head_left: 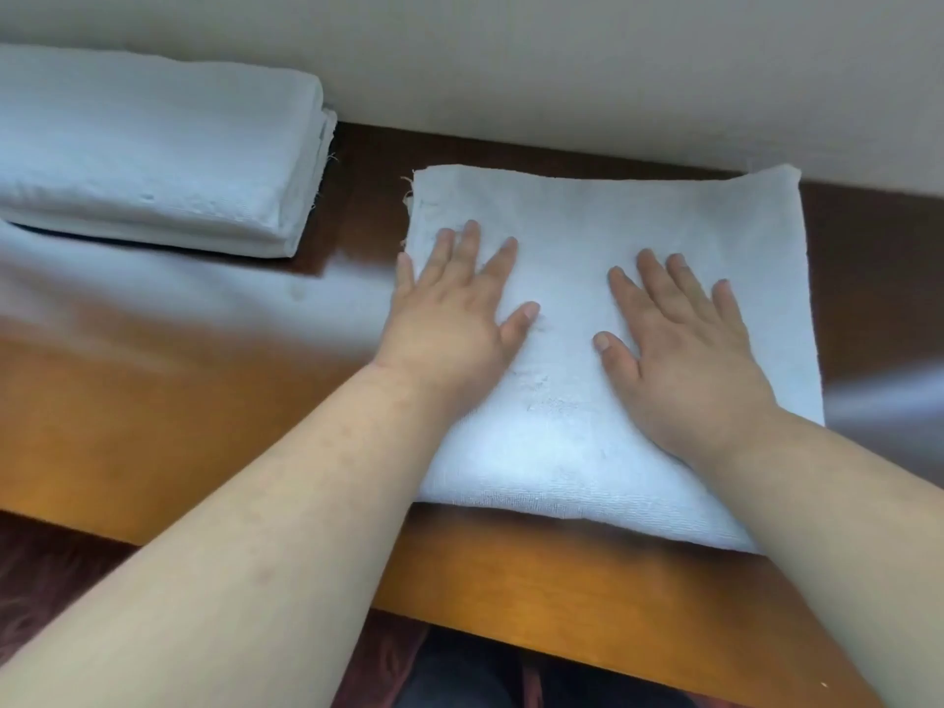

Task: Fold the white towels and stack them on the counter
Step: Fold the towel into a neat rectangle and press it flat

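Note:
A folded white towel (608, 217) lies flat on the glossy wooden counter (168, 401), its far edge near the wall. My left hand (454, 309) rests palm down on the towel's left side, fingers spread. My right hand (679, 344) presses flat on its right side, fingers also apart. Neither hand grips the cloth. At the far left a stack of folded white towels (148, 150) sits on the counter, apart from both hands.
A pale wall (562, 69) runs along the back of the counter. The counter's front edge (562, 625) crosses the lower view, with dark patterned floor (46, 580) below it.

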### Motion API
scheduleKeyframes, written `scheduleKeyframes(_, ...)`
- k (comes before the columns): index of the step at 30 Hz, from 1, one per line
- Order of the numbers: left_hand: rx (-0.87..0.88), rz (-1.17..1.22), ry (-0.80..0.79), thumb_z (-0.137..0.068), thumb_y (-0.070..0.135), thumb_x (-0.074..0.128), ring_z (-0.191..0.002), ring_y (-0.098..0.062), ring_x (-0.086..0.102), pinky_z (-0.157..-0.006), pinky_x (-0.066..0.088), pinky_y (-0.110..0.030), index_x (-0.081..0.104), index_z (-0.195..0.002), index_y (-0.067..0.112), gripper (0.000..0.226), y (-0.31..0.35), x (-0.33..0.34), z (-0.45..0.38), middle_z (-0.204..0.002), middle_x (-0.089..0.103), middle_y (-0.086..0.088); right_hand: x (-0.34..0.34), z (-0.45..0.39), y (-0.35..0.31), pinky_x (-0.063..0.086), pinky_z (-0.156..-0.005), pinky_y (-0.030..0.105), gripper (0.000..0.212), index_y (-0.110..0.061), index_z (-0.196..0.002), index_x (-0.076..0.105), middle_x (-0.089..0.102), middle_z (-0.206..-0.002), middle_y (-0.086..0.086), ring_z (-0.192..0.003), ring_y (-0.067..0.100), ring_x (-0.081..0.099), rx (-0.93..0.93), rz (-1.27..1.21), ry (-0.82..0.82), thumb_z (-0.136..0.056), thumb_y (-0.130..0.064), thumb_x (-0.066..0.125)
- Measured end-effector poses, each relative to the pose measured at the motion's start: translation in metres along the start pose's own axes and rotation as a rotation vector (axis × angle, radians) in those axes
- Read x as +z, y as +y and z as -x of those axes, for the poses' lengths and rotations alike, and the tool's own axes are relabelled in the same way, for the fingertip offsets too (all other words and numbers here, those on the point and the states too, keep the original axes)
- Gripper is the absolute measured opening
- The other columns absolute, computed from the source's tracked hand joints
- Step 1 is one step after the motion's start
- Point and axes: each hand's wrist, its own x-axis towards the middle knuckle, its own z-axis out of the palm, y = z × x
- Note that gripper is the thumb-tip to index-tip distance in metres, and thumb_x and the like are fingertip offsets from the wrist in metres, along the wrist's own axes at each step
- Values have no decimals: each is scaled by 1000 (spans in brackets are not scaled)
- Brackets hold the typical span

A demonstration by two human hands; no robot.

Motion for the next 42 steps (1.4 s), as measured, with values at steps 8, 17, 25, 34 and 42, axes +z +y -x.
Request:
scheduleKeyframes(8,144,-71,130,-94,53,19,-148,-30,2,-116,3,-55,14,-154,31,64,47,-8,-44,-163,5,-9,-20,-46,9,13,-118,47,64,-25,-153,28,20,-163,4,-149,24,14,42,-87,89,-95,-52,29)
scheduleKeyframes(17,82,-46,9,-96,60,25,-148,-31,0,-118,-1,-53,10,-154,32,67,21,-19,-85,-163,3,-11,-23,-61,78,1,-120,54,78,-22,-157,1,-3,-165,5,-151,22,-2,486,-162,72,-96,-62,26)
scheduleKeyframes(25,332,-60,-102,-93,66,16,-149,-25,1,-118,5,-50,17,-153,37,67,23,-9,81,-162,11,-7,-11,72,5,-1,-120,46,69,-28,-156,6,-3,-165,1,-151,17,-9,80,-65,-53,-96,-61,11)
scheduleKeyframes(34,362,-118,-40,-94,63,19,-149,-25,2,-119,2,-51,20,-152,30,67,10,-11,84,-162,12,-7,-7,85,12,0,-121,49,75,-20,-156,12,5,-165,3,-151,18,-4,21,5,-3,-95,-63,11)
scheduleKeyframes(42,476,-188,-79,-83,82,19,-150,-20,-1,-119,5,-47,14,-154,30,88,-38,11,94,-163,6,-3,8,107,55,-12,-118,48,103,-25,-156,-10,-18,-161,-4,-146,10,-25,-7,47,-117,-75,-89,1)
